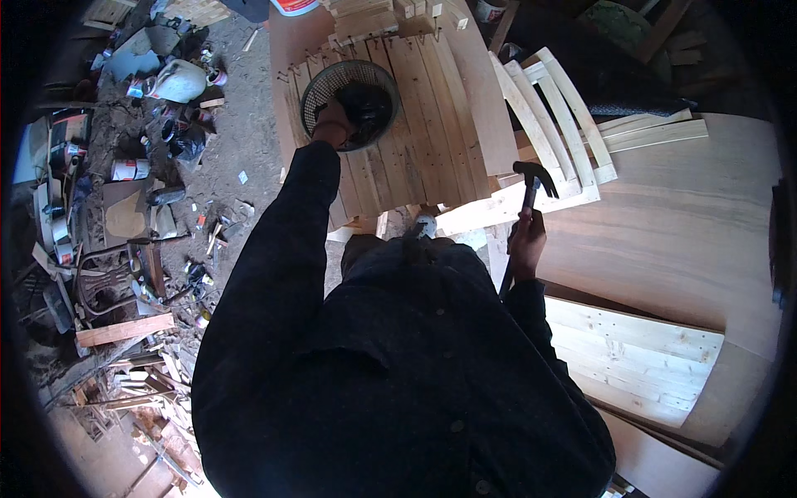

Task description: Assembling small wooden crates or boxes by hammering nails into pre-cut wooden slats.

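Okay, only one view to go thru: the head cam. I have the L hand (332,124) down inside a round perforated basket (320,90), which sits on the far-left part of a slatted wood panel (440,124). Crumpled black plastic (369,106), maybe a bag, lies in it right by that hand. L fingers: too dark in there, can't tell if they're apart or together, or if they've got anything.

R hand (527,242) is off to the right of the panel, fingers wrapped tight round the handle of a claw hammer (530,195), head up and pointing away from the body, not touching the wood. Grip's approx. mid-handle, w/ the butt end poking out below the fist.

Step in hand is prob. getting smth out of the basket, likely fasteners, b/c nails (437,30) stand up along the panel's far edge. To do it well, I'd go in slow and feel w/ the fingertips, as sharp points could be under the plastic. Pinch a few at most, and lift straight up so the cuff doesn't catch the rim & tip the basket. Sleeve should stay clear of the upright nails too. Meanwhile the hammer's best parked out where it is, away from the curved slats (530,108) just beyond it. If it comes to striking, I'd slide the grip toward the butt first for better control.
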Demonstrator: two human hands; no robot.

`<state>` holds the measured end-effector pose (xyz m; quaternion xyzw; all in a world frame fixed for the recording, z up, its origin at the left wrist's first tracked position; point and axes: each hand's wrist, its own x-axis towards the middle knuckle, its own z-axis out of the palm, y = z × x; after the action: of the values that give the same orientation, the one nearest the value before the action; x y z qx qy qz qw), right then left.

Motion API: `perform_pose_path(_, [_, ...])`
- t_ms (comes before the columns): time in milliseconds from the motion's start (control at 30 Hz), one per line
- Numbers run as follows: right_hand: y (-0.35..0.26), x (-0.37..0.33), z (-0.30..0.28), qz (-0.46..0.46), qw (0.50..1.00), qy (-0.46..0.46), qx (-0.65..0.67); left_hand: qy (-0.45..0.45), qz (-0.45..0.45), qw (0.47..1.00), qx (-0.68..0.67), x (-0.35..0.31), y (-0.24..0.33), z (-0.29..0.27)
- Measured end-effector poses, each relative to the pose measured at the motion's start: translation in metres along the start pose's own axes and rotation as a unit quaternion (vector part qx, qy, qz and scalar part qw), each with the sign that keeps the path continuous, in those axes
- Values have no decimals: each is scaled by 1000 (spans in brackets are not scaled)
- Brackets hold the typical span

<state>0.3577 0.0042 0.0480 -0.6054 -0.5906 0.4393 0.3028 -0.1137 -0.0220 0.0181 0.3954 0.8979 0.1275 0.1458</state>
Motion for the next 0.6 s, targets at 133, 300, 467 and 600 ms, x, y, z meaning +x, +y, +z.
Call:
perform_pose_path(133, [-10, -15, 1, 36, 997, -26, 61, -60, 3, 996, 72, 5, -8, -4])
perform_pose_path(300, [-7, -19, 0, 53, 996, -5, 78, -157, 52, 971, 170, 3, 18, -36])
perform_pose_path(467, [-9, -19, 5, 69, 994, -17, 87, -103, 40, 988, 103, 4, 7, -23])
perform_pose_path(600, [-9, -20, 11, 56, 993, -14, 101, -46, 37, 985, 162, 12, -2, -1])
